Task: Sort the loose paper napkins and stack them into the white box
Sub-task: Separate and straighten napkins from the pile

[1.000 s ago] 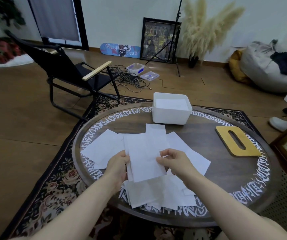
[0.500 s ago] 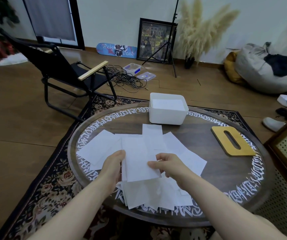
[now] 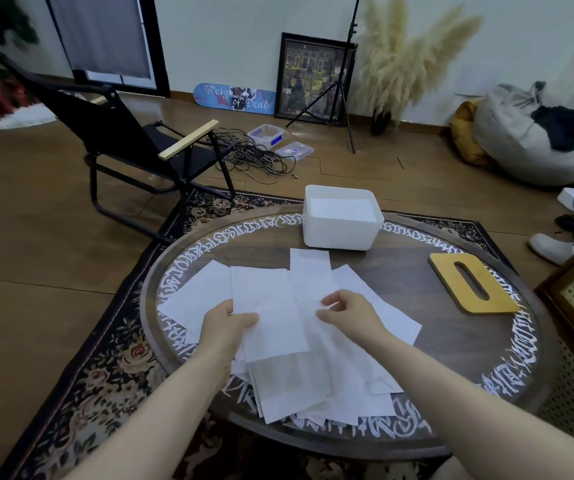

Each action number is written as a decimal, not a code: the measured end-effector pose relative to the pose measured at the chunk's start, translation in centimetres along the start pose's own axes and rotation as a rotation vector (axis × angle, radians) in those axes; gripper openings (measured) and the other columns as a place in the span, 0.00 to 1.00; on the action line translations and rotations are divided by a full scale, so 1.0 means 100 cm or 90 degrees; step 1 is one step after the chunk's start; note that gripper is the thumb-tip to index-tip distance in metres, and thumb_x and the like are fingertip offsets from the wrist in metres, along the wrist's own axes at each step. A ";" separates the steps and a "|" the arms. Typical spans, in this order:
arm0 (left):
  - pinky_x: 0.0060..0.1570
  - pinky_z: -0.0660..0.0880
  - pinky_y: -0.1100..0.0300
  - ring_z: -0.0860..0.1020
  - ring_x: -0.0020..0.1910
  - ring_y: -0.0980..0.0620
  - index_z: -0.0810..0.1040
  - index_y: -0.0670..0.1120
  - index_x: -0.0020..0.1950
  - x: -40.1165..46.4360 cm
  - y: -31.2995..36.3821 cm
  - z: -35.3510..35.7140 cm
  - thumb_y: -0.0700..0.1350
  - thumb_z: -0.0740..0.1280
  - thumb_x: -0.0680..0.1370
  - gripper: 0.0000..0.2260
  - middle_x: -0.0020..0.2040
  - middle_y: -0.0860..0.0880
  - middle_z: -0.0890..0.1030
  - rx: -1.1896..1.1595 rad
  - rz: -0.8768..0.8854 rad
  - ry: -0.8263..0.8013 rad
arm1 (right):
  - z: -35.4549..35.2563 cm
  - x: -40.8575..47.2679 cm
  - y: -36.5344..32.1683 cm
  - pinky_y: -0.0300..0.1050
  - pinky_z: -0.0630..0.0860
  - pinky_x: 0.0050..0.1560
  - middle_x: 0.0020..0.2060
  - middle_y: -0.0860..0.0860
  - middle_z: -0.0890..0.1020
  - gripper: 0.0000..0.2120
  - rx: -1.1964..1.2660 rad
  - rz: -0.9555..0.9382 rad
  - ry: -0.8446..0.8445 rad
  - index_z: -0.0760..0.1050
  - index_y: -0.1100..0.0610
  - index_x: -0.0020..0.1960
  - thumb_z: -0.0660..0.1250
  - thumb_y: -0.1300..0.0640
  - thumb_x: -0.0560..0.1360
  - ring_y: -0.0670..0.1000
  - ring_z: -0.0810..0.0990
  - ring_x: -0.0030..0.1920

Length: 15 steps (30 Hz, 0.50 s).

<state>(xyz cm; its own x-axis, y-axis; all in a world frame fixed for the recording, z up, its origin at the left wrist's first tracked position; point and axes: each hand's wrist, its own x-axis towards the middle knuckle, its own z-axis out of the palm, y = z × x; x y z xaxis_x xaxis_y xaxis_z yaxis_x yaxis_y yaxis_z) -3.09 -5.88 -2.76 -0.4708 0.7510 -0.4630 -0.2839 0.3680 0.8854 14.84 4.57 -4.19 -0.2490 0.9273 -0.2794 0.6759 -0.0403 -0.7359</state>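
- Already stacked flat inside white box (image 3: 341, 233): several napkins (image 3: 339, 207).
- Left hand (image 3: 225, 327) pinching top napkin (image 3: 271, 320).
- Right hand (image 3: 349, 311), earlier pinching it too, now off, fingers loosely curled.

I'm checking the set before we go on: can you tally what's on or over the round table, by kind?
White box: 1
Yellow slotted lid: 1
Napkin held in the left hand: 1
Loose napkin pile: 1 (the sheets overlap, so they cannot be counted)
Total: 4
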 end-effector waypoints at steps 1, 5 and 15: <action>0.48 0.77 0.50 0.80 0.43 0.43 0.79 0.44 0.44 0.002 0.001 -0.001 0.31 0.65 0.75 0.08 0.45 0.43 0.82 -0.008 -0.001 0.004 | -0.003 0.009 0.001 0.43 0.72 0.46 0.42 0.47 0.77 0.12 -0.029 -0.001 0.023 0.76 0.53 0.54 0.71 0.53 0.73 0.48 0.76 0.43; 0.51 0.77 0.48 0.79 0.45 0.42 0.78 0.43 0.43 0.011 0.005 -0.001 0.31 0.65 0.76 0.08 0.45 0.43 0.82 -0.022 -0.008 0.018 | -0.009 0.043 0.000 0.44 0.71 0.51 0.50 0.48 0.74 0.21 -0.069 0.015 0.052 0.73 0.55 0.62 0.72 0.51 0.72 0.51 0.77 0.55; 0.50 0.77 0.48 0.79 0.45 0.42 0.78 0.44 0.46 0.024 0.010 -0.004 0.32 0.63 0.77 0.09 0.45 0.44 0.82 -0.028 -0.022 0.032 | -0.001 0.082 -0.011 0.49 0.65 0.67 0.66 0.54 0.70 0.31 -0.077 0.144 0.085 0.67 0.54 0.68 0.74 0.47 0.69 0.56 0.66 0.68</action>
<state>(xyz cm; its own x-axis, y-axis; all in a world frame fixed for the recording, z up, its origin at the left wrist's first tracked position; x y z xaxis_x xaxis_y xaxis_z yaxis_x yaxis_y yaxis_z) -4.86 -3.91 -3.03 -0.5009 0.7093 -0.4960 -0.3370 0.3680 0.8666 12.07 12.28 -5.61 0.0062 0.9409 -0.3386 0.7835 -0.2149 -0.5830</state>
